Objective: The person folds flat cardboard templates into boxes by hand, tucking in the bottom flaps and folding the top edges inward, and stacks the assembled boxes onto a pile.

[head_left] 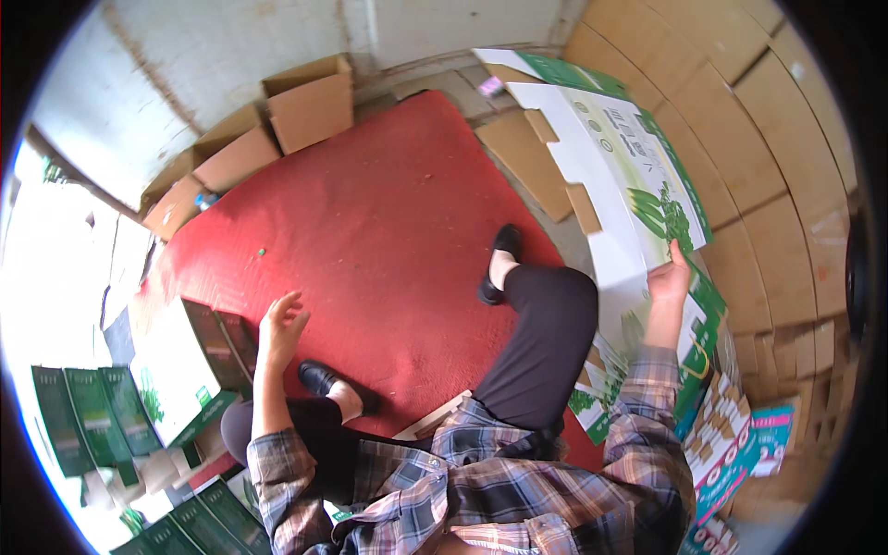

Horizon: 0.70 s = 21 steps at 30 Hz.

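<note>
To my right lies a large flattened carton [622, 208], white and green with vegetable pictures and cut-out flaps along one side. My right hand [670, 275] is closed on it, the thumb lying over the printed face near a green edge. Its other fingers are mostly hidden. More printed green-and-white cardboard [606, 384] shows below that hand, beside my right leg. My left hand [282, 326] hangs in the air above my left knee, fingers loosely bent and apart, holding nothing. Nearest to it stands a white and green box [180, 370].
A red carpet [370, 213] covers the floor under my feet. Open brown cartons [313, 106] line the far left wall. Brown boxes [721, 102] are stacked high on the right. Dark green boxes [97, 416] stand at the left, and pink-and-teal boxes [726, 476] at the lower right.
</note>
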Available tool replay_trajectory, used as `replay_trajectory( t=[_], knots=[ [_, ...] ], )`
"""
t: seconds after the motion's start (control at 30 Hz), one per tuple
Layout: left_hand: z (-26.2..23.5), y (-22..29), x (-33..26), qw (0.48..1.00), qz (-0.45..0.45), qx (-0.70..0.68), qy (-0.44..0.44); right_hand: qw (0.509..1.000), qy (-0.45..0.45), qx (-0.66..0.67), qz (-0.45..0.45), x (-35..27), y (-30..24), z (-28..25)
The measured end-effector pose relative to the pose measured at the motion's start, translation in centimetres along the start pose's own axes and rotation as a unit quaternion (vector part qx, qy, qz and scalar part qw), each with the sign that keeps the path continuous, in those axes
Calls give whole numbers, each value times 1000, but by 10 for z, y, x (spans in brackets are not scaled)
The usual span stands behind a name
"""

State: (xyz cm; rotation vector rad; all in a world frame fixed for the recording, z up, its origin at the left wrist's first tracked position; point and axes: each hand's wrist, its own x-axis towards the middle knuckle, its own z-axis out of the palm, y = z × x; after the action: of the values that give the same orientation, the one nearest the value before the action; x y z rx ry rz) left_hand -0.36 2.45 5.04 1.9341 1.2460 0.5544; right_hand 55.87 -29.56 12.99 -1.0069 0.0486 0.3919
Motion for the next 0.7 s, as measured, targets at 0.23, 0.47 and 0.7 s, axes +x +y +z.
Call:
replay_trajectory(
  t=[0.23, 0.47, 0.7],
  knots=[
    [-23, -1, 8, 986, -8, -113, 123, 945, -215, -149, 197, 0, 44, 93],
    [-72, 9, -9, 924, 35, -335, 179, 845, -354, -216, 337, -4, 117, 156],
    [-82, -6, -30, 924, 34, -348, 156, 848, -310, -300, 308, 0, 161, 186]
  ],
)
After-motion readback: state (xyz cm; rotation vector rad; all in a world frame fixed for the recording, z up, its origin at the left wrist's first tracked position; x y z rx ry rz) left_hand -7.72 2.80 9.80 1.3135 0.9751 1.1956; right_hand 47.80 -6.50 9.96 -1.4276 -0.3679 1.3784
